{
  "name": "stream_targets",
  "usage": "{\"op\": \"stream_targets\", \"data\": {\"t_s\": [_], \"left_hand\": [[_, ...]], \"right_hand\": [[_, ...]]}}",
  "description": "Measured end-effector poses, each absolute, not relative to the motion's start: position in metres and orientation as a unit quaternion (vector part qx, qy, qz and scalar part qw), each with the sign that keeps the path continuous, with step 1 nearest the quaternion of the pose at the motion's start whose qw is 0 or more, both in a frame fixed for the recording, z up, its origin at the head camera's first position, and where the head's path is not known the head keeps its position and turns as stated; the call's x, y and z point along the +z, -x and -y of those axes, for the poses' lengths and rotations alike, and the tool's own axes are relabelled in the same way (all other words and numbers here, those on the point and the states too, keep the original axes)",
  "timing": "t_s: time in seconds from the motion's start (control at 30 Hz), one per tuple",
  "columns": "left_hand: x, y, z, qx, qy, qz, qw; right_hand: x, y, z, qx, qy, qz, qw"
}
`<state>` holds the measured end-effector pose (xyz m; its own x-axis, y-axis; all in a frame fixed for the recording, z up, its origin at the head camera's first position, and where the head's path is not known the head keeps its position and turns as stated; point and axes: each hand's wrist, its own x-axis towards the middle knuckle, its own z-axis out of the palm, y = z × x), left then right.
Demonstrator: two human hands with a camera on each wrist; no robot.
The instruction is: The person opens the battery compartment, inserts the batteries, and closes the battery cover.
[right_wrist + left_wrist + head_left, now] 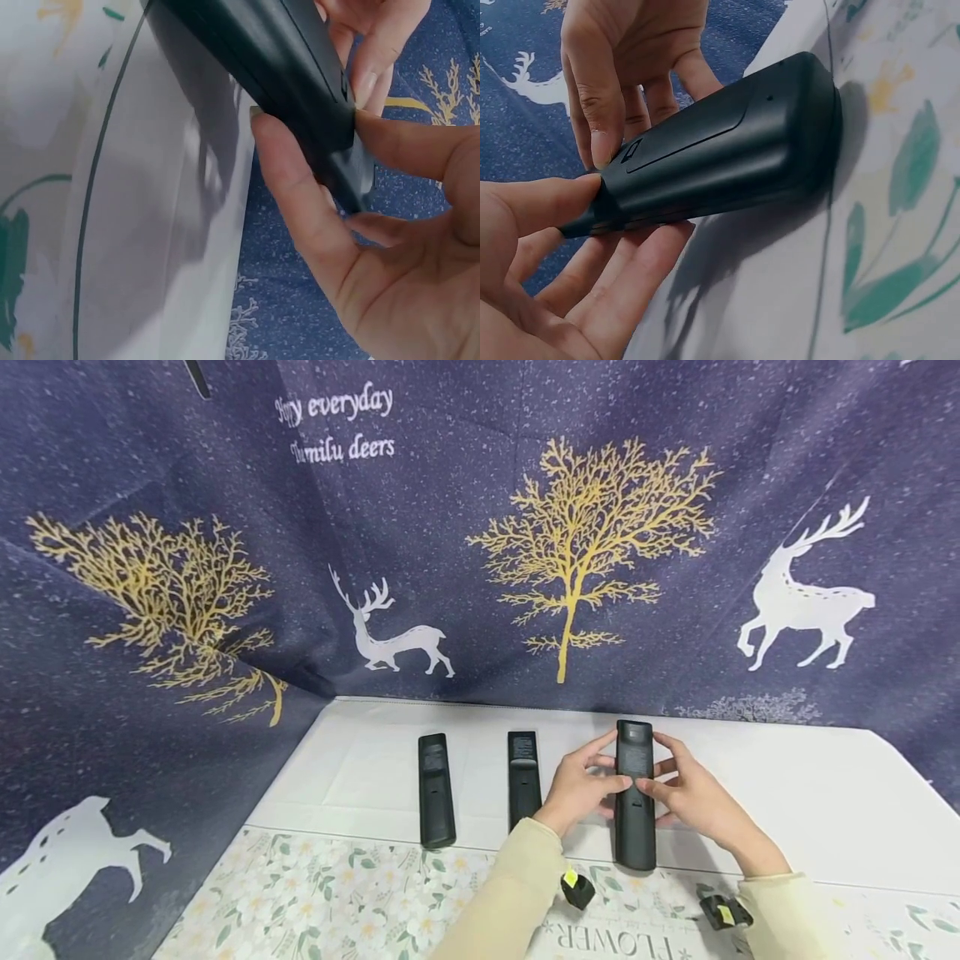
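Between both hands is a black remote control (635, 839), its back facing up, with a battery cover and a small latch visible. My left hand (583, 787) grips its left side, thumb on the back and fingers at the edge and underneath. From the other side my right hand (696, 797) holds it the same way, the two thumbs near the latch. In the left wrist view, the remote's rounded end (802, 127) is raised over the table, casting a shadow. The right wrist view shows the remote (281, 71) with the battery cover in place.
Two more black remotes lie back up to the left: one near my left forearm (522, 777), another farther left (436, 793). A floral mat (337, 893) covers the table's near part; beyond it is a white surface (780, 777). A printed navy cloth (465, 527) hangs behind.
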<state>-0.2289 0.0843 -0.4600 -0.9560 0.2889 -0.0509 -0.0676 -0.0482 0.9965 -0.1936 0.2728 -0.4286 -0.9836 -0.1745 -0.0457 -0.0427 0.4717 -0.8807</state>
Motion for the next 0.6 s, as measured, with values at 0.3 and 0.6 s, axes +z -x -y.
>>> {"op": "stream_targets", "data": {"t_s": [0.3, 0.6], "left_hand": [[-0.469, 0.232, -0.087, 0.740, -0.080, -0.661, 0.096], [-0.477, 0.236, -0.089, 0.727, -0.095, -0.672, 0.104]], "right_hand": [[-0.436, 0.199, -0.275, -0.529, 0.042, -0.845, 0.071], [-0.443, 0.201, -0.277, -0.527, 0.020, -0.847, 0.070]]}}
